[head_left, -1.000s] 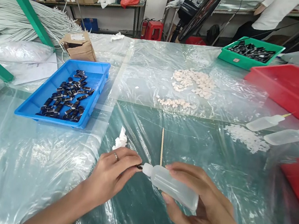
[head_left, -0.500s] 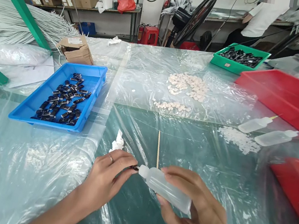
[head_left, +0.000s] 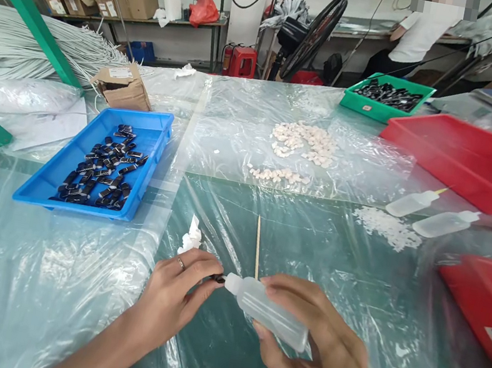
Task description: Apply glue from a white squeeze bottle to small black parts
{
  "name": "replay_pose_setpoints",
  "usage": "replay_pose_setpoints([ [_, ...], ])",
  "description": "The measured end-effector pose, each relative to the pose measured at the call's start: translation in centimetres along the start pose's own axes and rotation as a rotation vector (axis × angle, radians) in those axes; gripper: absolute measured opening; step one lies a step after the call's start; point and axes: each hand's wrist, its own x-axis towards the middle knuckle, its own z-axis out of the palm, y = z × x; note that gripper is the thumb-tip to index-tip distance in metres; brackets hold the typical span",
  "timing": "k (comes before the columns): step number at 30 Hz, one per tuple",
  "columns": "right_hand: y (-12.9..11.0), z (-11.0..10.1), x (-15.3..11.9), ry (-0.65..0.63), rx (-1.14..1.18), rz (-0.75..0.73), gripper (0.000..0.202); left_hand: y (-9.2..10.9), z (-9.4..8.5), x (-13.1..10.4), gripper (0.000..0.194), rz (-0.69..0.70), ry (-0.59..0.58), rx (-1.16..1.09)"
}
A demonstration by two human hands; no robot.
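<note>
Between the thumb and fingers of my left hand (head_left: pixel 181 283) is a small black piece (head_left: pixel 219 279), mostly hidden by the fingertips. My right hand (head_left: pixel 317 342) grips a translucent squeeze bottle (head_left: pixel 273 312), tilted with its cap end pointing left. The bottle's tip meets the black piece or is very close to it; I cannot tell which. Behind the bottle lies a thin wooden stick (head_left: pixel 257 246). Crumpled white tissue (head_left: pixel 191 236) sits just beyond my left hand. Similar-looking black pieces (head_left: pixel 109 166) lie in a blue tray (head_left: pixel 30 190) at the left.
Pale small pieces (head_left: pixel 305 140) and a white scattered pile (head_left: pixel 388 228) lie on the plastic-covered table. Two more squeeze bottles (head_left: pixel 446 224) rest near a red bin (head_left: pixel 464 162). Another red bin (head_left: pixel 486 302) stands right. A green tray (head_left: pixel 364 108) holds black parts. A person (head_left: pixel 419 37) stands behind.
The whole view has shifted slightly. Both hands keep their holds, and the bottle tip stays at the black piece.
</note>
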Motion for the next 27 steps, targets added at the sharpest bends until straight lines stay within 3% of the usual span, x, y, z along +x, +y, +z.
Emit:
replay_pose_setpoints([
  [5, 0.7, -0.4, 0.9, 0.058, 0.385, 0.354, 0.026, -0.2, 0.2, -0.4, 0.011, -0.074, -0.01, -0.088],
  [10, 2.5, -0.3, 1.6, 0.143, 0.696, 0.621, 0.041, -0.3, 0.5, -0.6, 0.017, -0.14, 0.022, -0.22],
  [13, 2.8, -0.4, 2.0, 0.131, 0.749, 0.625, 0.04, -0.4, 0.6, -0.4, 0.025, -0.169, 0.053, -0.263],
  [16, 2.6, -0.5, 2.3, 0.105, 0.771, 0.593, 0.036, -0.5, 0.6, -0.3, 0.02, -0.179, 0.071, -0.286],
  [21, 2.6, -0.5, 2.3, 0.074, 0.77, 0.504, 0.03, -0.8, 0.8, -0.3, 0.008, -0.208, -0.037, -0.261],
  [24, 2.4, -0.6, 2.3, 0.038, 0.72, 0.461, 0.028, -1.2, 1.1, -0.4, 0.02, -0.205, -0.037, -0.221],
  [27, 2.3, -0.8, 2.3, -0.002, 0.647, 0.453, 0.028, -1.9, 1.6, -0.5, 0.02, -0.279, -0.012, -0.173],
])
